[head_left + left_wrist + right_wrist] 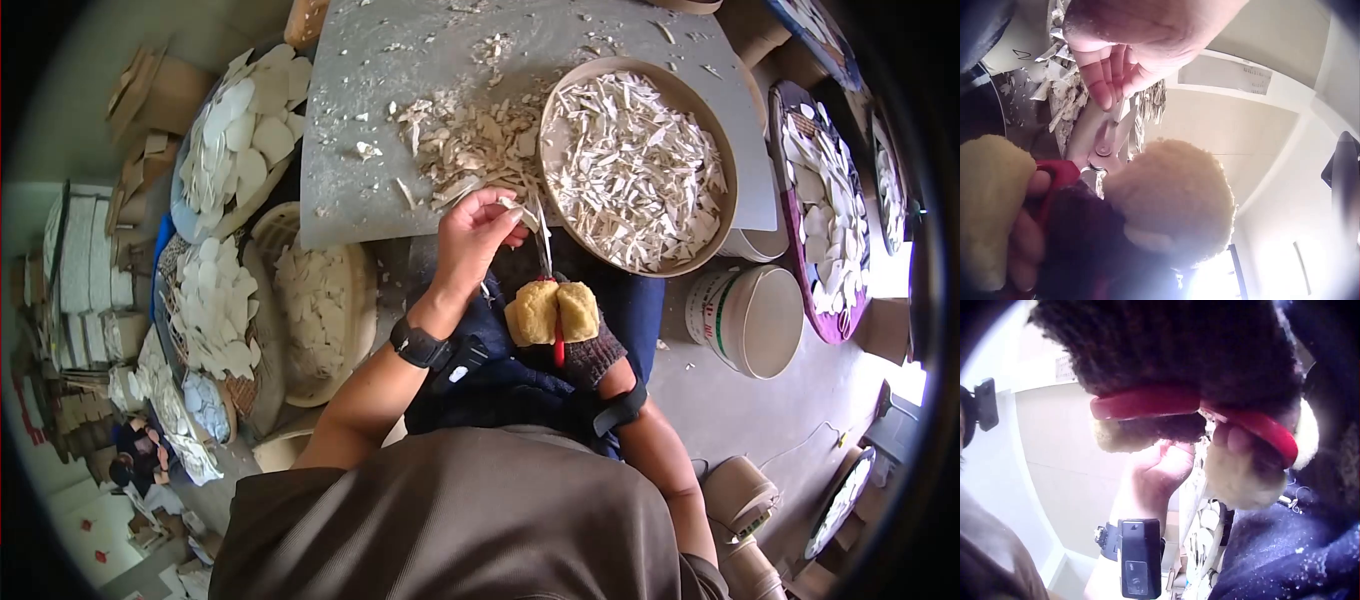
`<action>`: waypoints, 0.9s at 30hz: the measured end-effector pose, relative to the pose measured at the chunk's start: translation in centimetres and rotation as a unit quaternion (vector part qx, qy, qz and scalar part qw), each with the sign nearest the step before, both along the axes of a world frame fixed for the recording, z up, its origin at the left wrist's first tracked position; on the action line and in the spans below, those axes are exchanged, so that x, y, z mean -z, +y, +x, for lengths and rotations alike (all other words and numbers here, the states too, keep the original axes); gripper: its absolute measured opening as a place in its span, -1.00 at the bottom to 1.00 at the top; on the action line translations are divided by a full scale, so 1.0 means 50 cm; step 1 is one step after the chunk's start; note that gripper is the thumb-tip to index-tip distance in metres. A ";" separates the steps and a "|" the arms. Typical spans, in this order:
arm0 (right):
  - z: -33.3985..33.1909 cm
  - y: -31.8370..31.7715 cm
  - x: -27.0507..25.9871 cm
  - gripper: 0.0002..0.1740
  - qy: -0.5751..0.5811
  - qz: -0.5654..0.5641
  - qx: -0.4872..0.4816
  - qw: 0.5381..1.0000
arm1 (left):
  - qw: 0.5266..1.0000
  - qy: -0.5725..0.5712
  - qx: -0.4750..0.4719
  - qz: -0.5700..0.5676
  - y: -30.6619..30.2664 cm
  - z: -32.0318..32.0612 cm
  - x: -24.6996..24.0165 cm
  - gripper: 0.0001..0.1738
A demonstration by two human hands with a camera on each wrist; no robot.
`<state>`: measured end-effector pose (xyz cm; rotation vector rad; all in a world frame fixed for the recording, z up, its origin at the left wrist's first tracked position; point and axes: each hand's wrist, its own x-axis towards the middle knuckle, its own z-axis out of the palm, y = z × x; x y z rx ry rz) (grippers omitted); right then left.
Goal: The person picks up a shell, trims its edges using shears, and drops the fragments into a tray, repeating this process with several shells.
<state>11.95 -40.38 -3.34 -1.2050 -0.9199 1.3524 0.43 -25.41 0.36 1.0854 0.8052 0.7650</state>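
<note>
My left hand (468,245) pinches a small thin whitish slice (512,208) between thumb and fingers, close to the blades of a pair of scissors (543,235). In the left wrist view the scissor blades (1124,128) point up at the left fingertips, spread slightly apart. My right hand (597,358), in a dark knitted glove with bare fingertips, grips the scissors by their red handles (1147,405). Thick yellow foam-like padding (533,314) is wrapped about the fingers of that hand. Beyond the blades stands a round tray (560,165) heaped with white cut strips (640,160).
A grey table (350,190) carries a loose pile of pale scraps (470,145) left of the tray. On the left are trays of flat white slices (245,130) and a basket (365,300) of pieces. A white bucket (750,320) stands at the right, near a purple-rimmed tray (850,325).
</note>
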 end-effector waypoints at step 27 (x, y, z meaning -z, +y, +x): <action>-0.017 0.014 0.011 -0.61 -0.019 0.000 0.002 1.000 | 0.999 -0.019 -0.024 -0.041 0.010 -0.009 0.015 -0.73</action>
